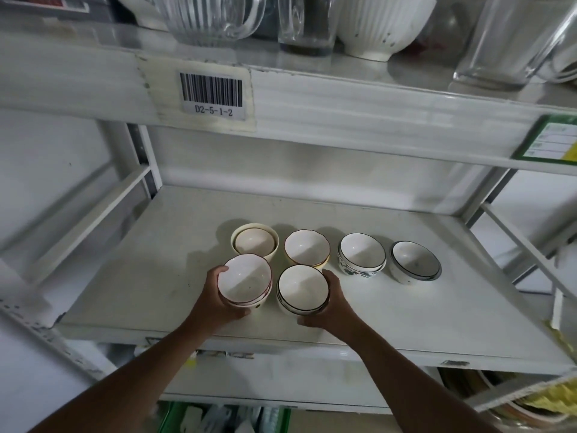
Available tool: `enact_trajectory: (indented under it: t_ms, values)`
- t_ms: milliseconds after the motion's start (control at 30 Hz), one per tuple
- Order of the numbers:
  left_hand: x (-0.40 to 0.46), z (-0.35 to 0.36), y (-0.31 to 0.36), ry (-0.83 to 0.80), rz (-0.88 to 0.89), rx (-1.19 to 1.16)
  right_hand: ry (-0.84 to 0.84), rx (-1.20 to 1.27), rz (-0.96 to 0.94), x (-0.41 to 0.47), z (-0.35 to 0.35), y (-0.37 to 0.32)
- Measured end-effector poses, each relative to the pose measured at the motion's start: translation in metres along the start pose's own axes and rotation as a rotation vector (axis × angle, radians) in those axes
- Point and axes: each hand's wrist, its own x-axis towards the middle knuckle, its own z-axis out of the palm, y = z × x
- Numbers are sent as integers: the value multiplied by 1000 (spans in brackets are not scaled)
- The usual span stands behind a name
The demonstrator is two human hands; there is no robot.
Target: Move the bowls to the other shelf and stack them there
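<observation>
Several short stacks of white bowls stand on the white middle shelf (156, 270). My left hand (215, 301) grips the red-rimmed stack (245, 279) at the front left, fingers curled round its left side and thumb under its front. My right hand (331, 307) grips the dark-rimmed stack (302, 289) beside it, from its right side. Behind them stand a cream stack (254, 242) and a yellow-bottomed stack (307, 246). To the right stand a green-patterned stack (361, 254) and a grey-rimmed stack (413, 260).
The upper shelf (343, 98) carries a glass jug (212, 17), a tall glass (307, 23), a ribbed white bowl (384, 26) and a glass jar (512, 42). A barcode label (212, 95) is stuck to its front edge. Green crates (175, 417) and plates (468, 385) lie below.
</observation>
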Motion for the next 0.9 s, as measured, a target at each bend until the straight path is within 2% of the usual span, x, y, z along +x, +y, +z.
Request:
enact_trajectory:
  t_ms: [167, 300, 500, 700, 900]
  values:
    - [11, -17, 15, -99, 8, -48, -54, -144, 9, -2, -14, -21]
    - [11, -27, 32, -203, -41, 33, -81, -260, 61, -1, -26, -45]
    - [19, -36, 37, -152, -155, 82, -71, -299, 110, 12, -37, -71]
    - [35, -45, 43, -90, -95, 435, -41, -295, 95, 33, -33, -111]
    - [36, -88, 50, 22, -205, 758, -88, -419, -2, 60, -9, -145]
